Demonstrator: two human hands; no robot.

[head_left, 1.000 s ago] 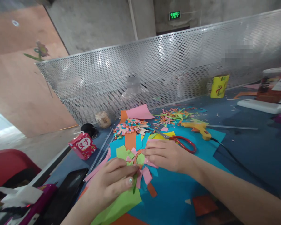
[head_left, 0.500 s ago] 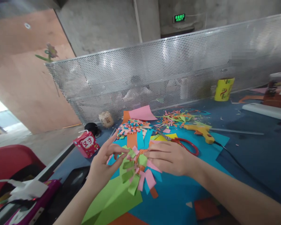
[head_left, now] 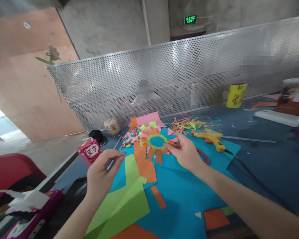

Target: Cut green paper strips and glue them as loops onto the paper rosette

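Observation:
A round paper flower is held up by its right edge in my right hand, thumb in front. Its blue centre has a green fringe, with pink, orange, blue and green petals round it. My left hand is apart from the flower, to its left, thumb and fingertips brought together; I cannot make out what is between them. Below it lies a green paper sheet on a large blue sheet. An orange strip runs under the flower. Red-handled scissors are partly hidden behind my right hand.
A yellow glue gun lies on the right, its black cord trailing. Paper scraps are heaped behind. Another paper flower sits at the back. A red box and a power strip are at left; a perforated screen stands behind.
My right hand has raised the flower up and away, and its blue-centred side now faces me. My left hand has let go of it and drawn back left.

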